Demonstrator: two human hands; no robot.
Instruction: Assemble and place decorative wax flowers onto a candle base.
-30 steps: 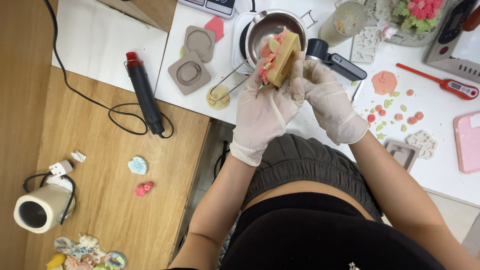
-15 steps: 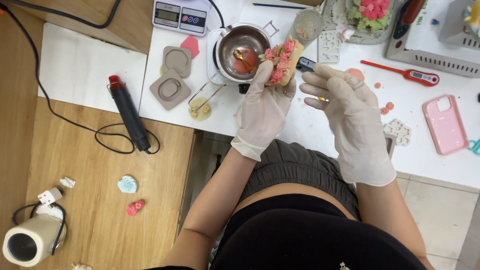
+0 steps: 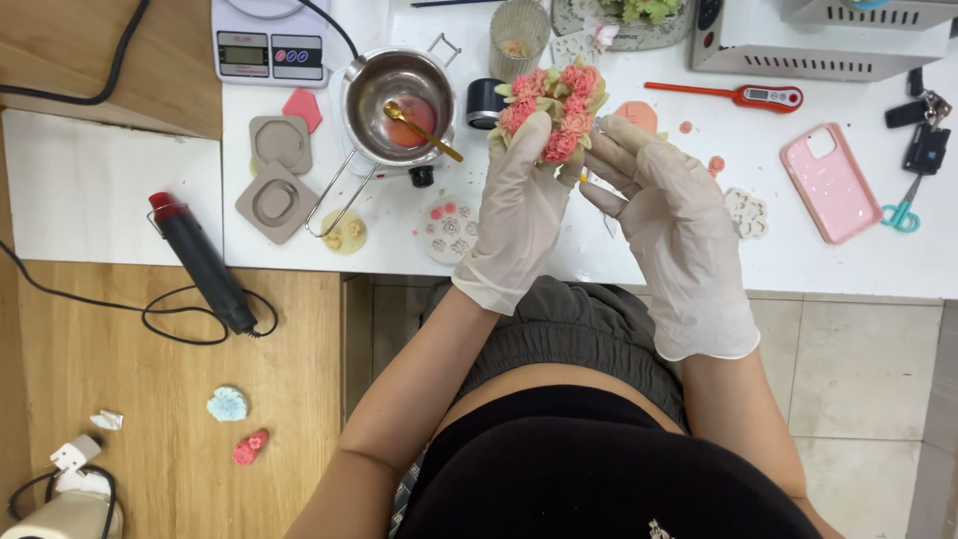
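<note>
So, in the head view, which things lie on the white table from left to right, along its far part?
White digital kitchen scale → steel saucepan with gold spoon → pink flower-covered piece held in the left hand → red probe thermometer → pink phone → teal-handled scissors.

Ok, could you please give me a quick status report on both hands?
Left hand gripping flower-topped block above white table. Right hand open beside it, fingertips near the flowers. Nothing between them.

Scale (image 3: pixel 269 40) cut by top edge; left fingers (image 3: pixel 529 150) hide bouquet's (image 3: pixel 552 105) base.
</note>
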